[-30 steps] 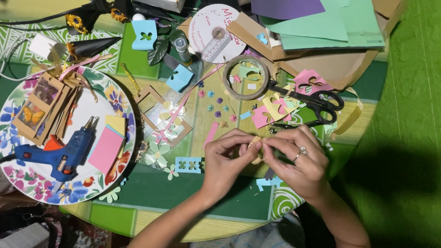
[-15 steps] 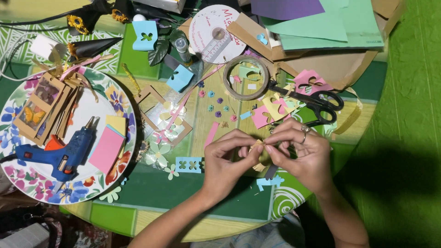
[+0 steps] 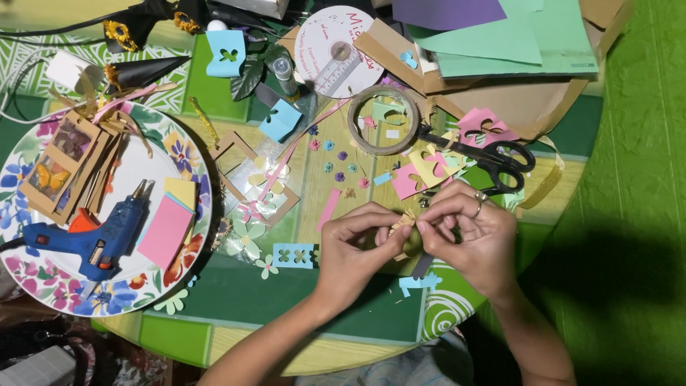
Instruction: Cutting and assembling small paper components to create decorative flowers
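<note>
Hands at work over the near edge of a round counter covered in a green-and-yellow patterned cloth. Left hand and right hand meet fingertip to fingertip, both pinching a small tan paper piece with a fringed edge; the piece is held just above the counter, near its near edge and slightly right of centre. The right hand wears a ring. Just beside the left hand lies a light-blue punched paper strip, and a smaller blue scrap lies below the two hands. Black-handled scissors rest beyond the right hand, touching pink and yellow punched paper squares. A roll of clear tape lies further toward the far edge, near a white disc. Toward the left edge stands a floral plate bearing a blue glue gun, a pink and yellow pad of notes and tan card frames. Coloured paper sheets are stacked at the far right edge.
</note>
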